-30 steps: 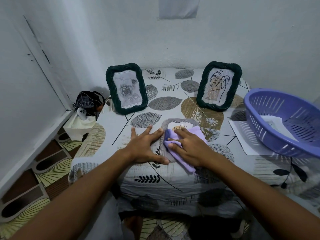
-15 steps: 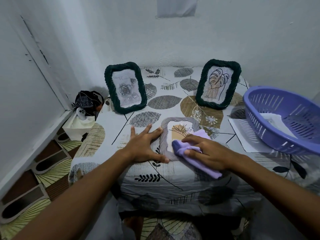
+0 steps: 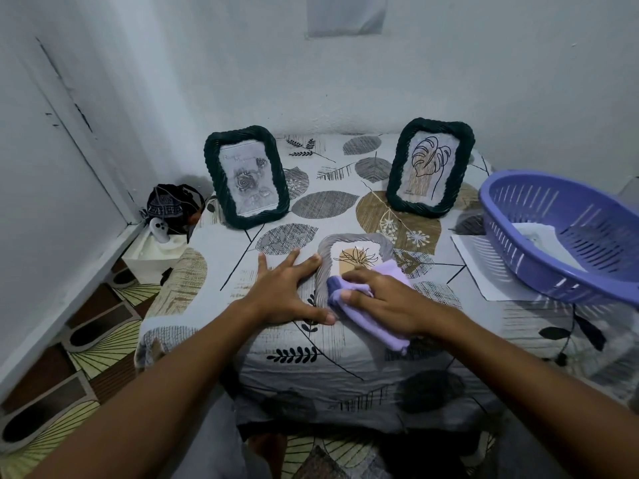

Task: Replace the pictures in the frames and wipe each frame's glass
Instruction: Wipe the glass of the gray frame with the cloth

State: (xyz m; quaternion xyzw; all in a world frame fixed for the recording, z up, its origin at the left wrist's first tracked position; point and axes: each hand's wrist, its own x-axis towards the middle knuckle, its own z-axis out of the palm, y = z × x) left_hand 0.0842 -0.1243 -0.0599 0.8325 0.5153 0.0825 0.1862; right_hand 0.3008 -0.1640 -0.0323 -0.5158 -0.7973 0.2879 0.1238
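At the far left, beside the desk's left edge, a dark drawstring bag (image 3: pixel 172 206) and a small white box (image 3: pixel 152 259) are seen on the floor against the wall. Toward the far-left corner of the leaf-patterned desk cover (image 3: pixel 345 350), a dark green rope-rimmed picture frame with a rose drawing (image 3: pixel 246 176) is stood upright.

The left hand (image 3: pixel 287 294) is laid flat on the cover near the front edge, fingers straight and spread; nothing is gripped. Its fingertips are set against the left rim of the grey rope-rimmed picture frame (image 3: pixel 352 252), which is laid face up near the front edge, its long axis running from front edge to back edge.

The right hand (image 3: pixel 383 299) is placed over the frame's near-right part, and a folded lilac wiping cloth (image 3: pixel 366 305) is pinched between thumb and fingers and pressed onto the glass. The uncovered glass lies away from the hands, toward the back edge; the right hand is judged the nearer for the next wiping stroke, with the left serving as a stop.

Toward the far-right corner, a second dark green rope-rimmed frame with a leaf line drawing (image 3: pixel 429 167) is stood upright. At the right edge, a purple slotted plastic basket (image 3: pixel 567 233) holding white paper is set over a white paper sheet (image 3: pixel 484 267).
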